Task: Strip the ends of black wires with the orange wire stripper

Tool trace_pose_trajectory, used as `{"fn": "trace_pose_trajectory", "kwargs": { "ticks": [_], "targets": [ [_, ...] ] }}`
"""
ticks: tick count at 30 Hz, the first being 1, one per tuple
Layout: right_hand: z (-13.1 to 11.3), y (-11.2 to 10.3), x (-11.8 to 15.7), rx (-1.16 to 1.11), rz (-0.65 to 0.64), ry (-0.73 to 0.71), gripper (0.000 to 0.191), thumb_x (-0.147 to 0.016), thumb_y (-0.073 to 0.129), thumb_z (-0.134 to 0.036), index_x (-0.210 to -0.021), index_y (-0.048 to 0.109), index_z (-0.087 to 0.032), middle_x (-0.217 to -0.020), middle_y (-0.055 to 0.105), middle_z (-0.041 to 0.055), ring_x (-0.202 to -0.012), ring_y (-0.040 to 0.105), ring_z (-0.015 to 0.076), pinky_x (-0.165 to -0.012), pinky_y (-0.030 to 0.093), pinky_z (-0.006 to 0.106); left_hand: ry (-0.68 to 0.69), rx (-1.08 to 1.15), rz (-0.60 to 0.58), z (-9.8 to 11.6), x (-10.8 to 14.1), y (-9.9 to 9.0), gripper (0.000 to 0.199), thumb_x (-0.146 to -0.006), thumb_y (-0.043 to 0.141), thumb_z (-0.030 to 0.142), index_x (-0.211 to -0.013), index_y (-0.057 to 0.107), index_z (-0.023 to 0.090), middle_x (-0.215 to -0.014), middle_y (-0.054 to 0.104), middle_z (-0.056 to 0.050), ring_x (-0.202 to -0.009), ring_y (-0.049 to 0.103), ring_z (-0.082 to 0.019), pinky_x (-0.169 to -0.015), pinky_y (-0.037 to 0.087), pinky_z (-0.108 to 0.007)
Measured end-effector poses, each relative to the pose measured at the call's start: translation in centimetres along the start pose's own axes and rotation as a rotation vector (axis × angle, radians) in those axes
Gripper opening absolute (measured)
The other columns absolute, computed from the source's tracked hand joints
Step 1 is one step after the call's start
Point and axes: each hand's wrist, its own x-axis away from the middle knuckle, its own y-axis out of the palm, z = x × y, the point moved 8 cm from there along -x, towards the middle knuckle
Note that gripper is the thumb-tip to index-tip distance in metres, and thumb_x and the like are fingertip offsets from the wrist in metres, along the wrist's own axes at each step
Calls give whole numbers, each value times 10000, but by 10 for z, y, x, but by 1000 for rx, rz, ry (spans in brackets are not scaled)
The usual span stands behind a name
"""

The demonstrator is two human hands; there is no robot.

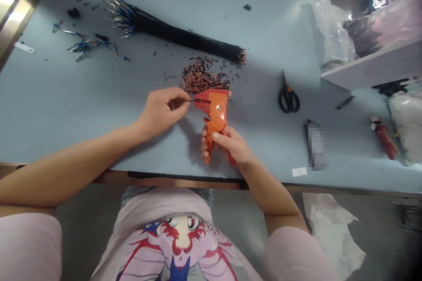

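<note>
My right hand point(227, 142) is wrapped round the handles of an orange and red wire stripper point(217, 112), held upright over the table. Pinched between the thumb and fingers of my left hand point(168, 107) is a thin black wire point(194, 100), whose far end reaches into the tool's red jaws. Just behind the tool's head lies a pile of small copper-coloured and black scraps point(201, 80). Beyond that pile a long bundle of black wires point(184, 37) stretches across the table, with blue and metal ends at its left and bare tips at its right.
Loose blue-and-metal pieces point(85, 46) lie at the left. On the right are black scissors point(289, 99), a blurred dark object point(314, 147), a white label point(299, 171) and a red-handled tool point(384, 138). A shelf point(369, 68) holding plastic bags juts in there.
</note>
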Motion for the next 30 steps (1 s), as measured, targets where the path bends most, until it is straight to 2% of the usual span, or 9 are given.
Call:
{"fn": "trace_pose_trajectory", "kwargs": {
  "ticks": [7,15,18,20,22,25,27,30],
  "targets": [
    [-1,4,2,-46,-22,24,250,-833,620,-367,-907,543,-141,-675,565,-1,-556,577,124,-550,516,300,20,11,2,3,0,-1,101,-750,562,193,-742,656,156,-656,629,15,-568,516,-73,-548,411,-190],
    [-3,10,6,-25,-35,46,277,-828,616,-406,-784,494,-161,-581,491,-45,-442,485,86,-450,475,256,1,12,-25,2,1,1,99,-744,558,199,-733,650,161,-627,613,18,-539,490,-72,-533,407,-192],
    [-1,9,5,-55,-11,24,326,-822,619,-422,-695,446,-177,-516,424,-74,-364,393,55,-355,400,204,3,3,-39,3,2,3,100,-745,559,202,-734,652,165,-625,613,19,-537,492,-74,-533,408,-194],
    [0,9,2,-102,-8,13,324,-814,624,-429,-704,447,-181,-496,397,-89,-337,339,44,-324,372,189,-4,-10,-43,2,1,3,103,-748,562,214,-745,654,171,-630,614,20,-539,495,-76,-535,411,-197],
    [-1,7,-1,-160,-2,-9,301,-791,645,-435,-784,484,-180,-536,441,-78,-374,388,59,-373,443,221,-27,-29,-17,0,0,0,98,-748,567,227,-748,651,176,-627,609,23,-540,495,-78,-536,413,-199],
    [-15,-7,-2,-271,77,-91,302,-774,645,-433,-891,511,-189,-654,507,-46,-515,496,94,-549,546,305,-78,-50,55,-6,-2,-8,74,-739,577,222,-730,638,180,-603,591,31,-533,492,-78,-530,412,-198],
    [-25,-17,-1,-323,132,-126,268,-792,613,-410,-918,519,-193,-706,517,-34,-589,524,106,-628,557,326,-102,-43,77,-9,-3,-10,63,-737,580,215,-725,633,184,-600,591,32,-535,497,-81,-526,412,-200],
    [-26,-19,1,-310,109,-73,261,-799,599,-389,-944,539,-182,-770,552,-4,-663,565,135,-701,556,373,-93,-22,73,-10,-3,-9,64,-748,579,220,-745,637,193,-633,615,25,-557,517,-88,-533,421,-205]
  ]
}}
